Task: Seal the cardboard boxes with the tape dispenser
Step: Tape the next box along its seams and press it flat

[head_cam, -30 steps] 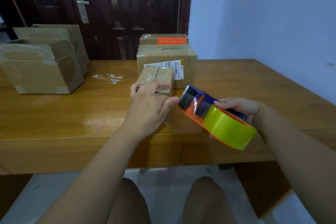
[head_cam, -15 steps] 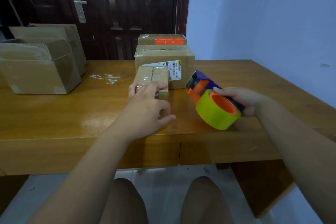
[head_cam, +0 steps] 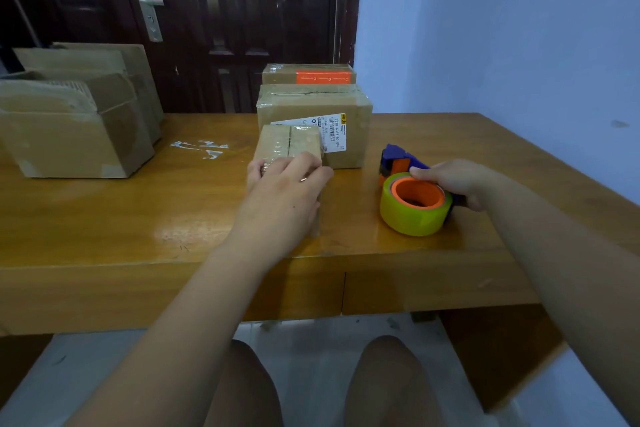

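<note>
Closest in, the seated person's bare knees (head_cam: 391, 374) show below the front edge of the wooden worktop (head_cam: 121, 218). The left hand (head_cam: 280, 198) reaches over that edge, and its fingers (head_cam: 294, 163) curl over the near end of a small box (head_cam: 291, 142) standing on the worktop, thumb on its right side, gripping it. Clear tape shines along the box's top.

To the right, well apart from the box, the tape dispenser (head_cam: 398, 158) lies on its side on the worktop. Its yellow-green roll (head_cam: 412, 215) lies flat with the orange core facing up. The right hand (head_cam: 453, 180) is clenched round the dispenser's blue handle.

Just behind the small box, and touching or nearly touching it, stands a bigger taped box (head_cam: 311, 104) with a white shipping label. Behind that is a box with an orange label (head_cam: 277, 74).

Far left stand several open boxes (head_cam: 69, 146), with scraps of tape (head_cam: 201, 149) stuck to the wood between them and the middle boxes. Beyond are a dark door (head_cam: 242, 10) and a pale wall (head_cam: 485, 28).
</note>
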